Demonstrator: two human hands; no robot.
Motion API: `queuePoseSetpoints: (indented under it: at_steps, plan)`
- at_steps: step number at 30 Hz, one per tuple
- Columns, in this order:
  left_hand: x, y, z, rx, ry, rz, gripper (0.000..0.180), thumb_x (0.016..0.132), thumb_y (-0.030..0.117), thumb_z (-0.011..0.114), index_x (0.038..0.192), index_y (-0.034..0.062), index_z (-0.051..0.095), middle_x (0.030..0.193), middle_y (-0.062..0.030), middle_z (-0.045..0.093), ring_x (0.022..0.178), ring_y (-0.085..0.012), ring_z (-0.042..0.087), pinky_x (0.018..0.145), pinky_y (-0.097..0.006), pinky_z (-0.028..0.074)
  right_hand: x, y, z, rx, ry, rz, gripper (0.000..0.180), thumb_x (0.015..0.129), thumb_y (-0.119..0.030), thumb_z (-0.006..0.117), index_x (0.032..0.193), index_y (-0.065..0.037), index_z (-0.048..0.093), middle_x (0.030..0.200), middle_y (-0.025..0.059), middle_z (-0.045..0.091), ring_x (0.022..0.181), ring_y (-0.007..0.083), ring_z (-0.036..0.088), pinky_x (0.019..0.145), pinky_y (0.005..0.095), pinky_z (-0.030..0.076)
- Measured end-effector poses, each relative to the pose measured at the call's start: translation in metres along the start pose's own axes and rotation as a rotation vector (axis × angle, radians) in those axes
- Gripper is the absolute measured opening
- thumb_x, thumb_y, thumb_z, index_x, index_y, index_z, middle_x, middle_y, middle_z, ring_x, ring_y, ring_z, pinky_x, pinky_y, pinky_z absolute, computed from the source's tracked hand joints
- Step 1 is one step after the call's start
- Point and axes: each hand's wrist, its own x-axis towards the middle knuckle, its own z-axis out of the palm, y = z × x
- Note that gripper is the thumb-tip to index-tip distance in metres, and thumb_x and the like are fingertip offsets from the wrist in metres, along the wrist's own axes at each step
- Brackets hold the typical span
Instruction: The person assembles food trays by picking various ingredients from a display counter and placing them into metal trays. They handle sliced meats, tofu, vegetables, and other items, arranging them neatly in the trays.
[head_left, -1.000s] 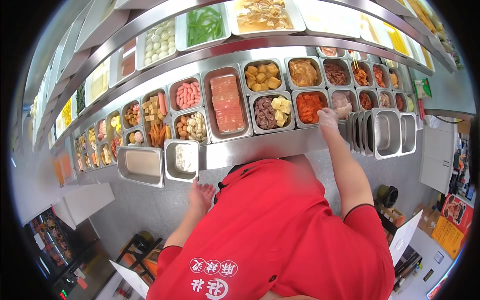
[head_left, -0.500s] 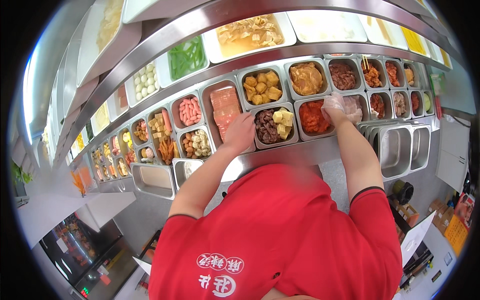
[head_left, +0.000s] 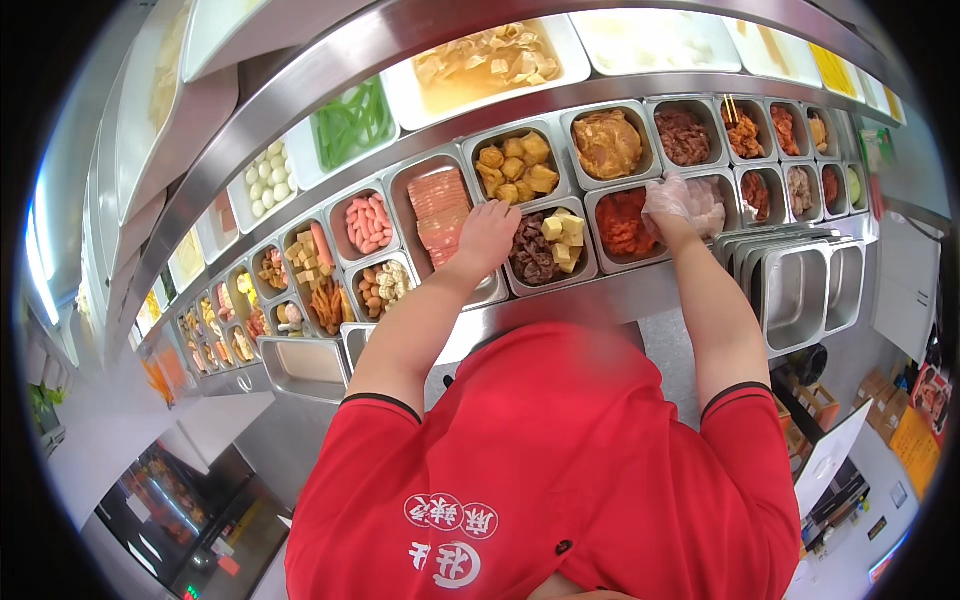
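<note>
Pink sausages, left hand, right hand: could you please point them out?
Pink sausages (head_left: 369,224), head view: middle of the pile.
Left hand (head_left: 487,236), head view: back of the hand.
Right hand (head_left: 668,204), head view: back, under clear glove.

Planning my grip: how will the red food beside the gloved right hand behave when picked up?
The red food would probably flop, as its soft-looking mass slumps in the pan. Its moist sheen suggests it may be slippery.

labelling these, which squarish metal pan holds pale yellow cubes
The silver pan just right of the left hand; it alone visibly pairs yellow cubes with dark purplish chunks.
</note>
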Motion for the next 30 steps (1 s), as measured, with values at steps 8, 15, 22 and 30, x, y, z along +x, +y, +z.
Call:
queuePoseSetpoints:
  at_steps: [8,15,22,30]
  plan:
    - [0.011,-0.014,-0.021,-0.113,-0.205,-0.013,0.041,0.093,0.004,0.059,0.134,0.0082,0.063,0.124,-0.0177,0.073,0.120,-0.0371,0.067,0.102,-0.048,0.053,-0.068,-0.070,0.024,-0.472,-0.338,-0.787,0.023,0.098,-0.009,0.060,0.115,-0.006,0.075,0.125,0.0190,0.071,0.122,0.0360,0.068,0.105,0.0451,0.055]
    - [0.029,-0.024,-0.057,-0.328,-0.429,-0.204,0.050,0.100,0.004,0.051,0.149,0.0121,0.057,0.130,-0.0208,0.073,0.123,-0.0405,0.067,0.103,-0.048,0.054,-0.068,-0.096,0.036,-0.755,-0.613,-0.787,0.033,0.098,-0.011,0.062,0.126,-0.010,0.080,0.132,0.0192,0.074,0.126,0.0346,0.070,0.105,0.0447,0.058]
    - [0.033,-0.022,-0.060,-0.318,-0.549,-0.205,0.043,0.100,0.005,0.052,0.141,0.0106,0.063,0.132,-0.0185,0.073,0.126,-0.0379,0.067,0.105,-0.046,0.053,-0.072,-0.100,0.039,-0.227,-0.621,-0.266,0.032,0.097,-0.016,0.063,0.124,-0.006,0.077,0.126,0.0228,0.074,0.124,0.0352,0.070,0.108,0.0442,0.056]
    - [0.030,-0.026,-0.062,-0.393,-0.481,-0.204,0.043,0.100,0.003,0.050,0.140,0.0090,0.065,0.135,-0.0174,0.072,0.127,-0.0372,0.066,0.107,-0.044,0.053,-0.071,-0.097,0.044,-0.720,-0.560,-0.826,0.033,0.095,-0.011,0.061,0.123,-0.012,0.080,0.125,0.0204,0.075,0.120,0.0364,0.072,0.106,0.0449,0.057]
